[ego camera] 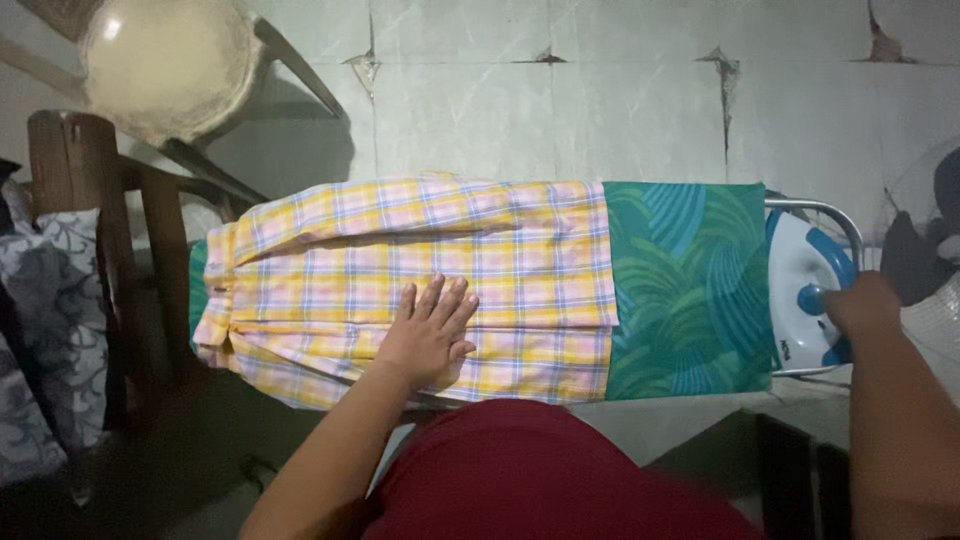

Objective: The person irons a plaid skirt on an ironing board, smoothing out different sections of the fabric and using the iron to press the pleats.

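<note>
Pale marbled floor tiles with dark chipped joints at 12 o'clock; ironing board set across the middle of the view, padded, covered in green cloth with a swirling blue leaf print. Laid flat along the board from 9 o'clock to just past centre: plaid shirt, thin woven cloth in yellow, pink and blue checks, one long fold running along its upper edge, collar end toward 9 o'clock. Resting palm down on the lower half of the shirt: left hand, fingers apart and straight, gripping nothing, pressing the cloth flat. At 3 o'clock, closed around the blue handle: right hand, clamped on the iron, a white, smooth plastic body parked on the metal rest at the board's end, well apart from the shirt. Judged stage: smoothing and pinning the cloth, iron gripped but not yet on the fabric. For a pass over the shirt: lift clear of the rest, travel toward 9 o'clock across the bare cover, keep the spread fingers out of the soleplate's path, hold the cloth taut to avoid pressing in creases. At 9 o'clock, wooden chair with patterned grey cloth; at 11 o'clock, round pale plastic seat; at 3 o'clock, fan grille, partly cut off.
</note>
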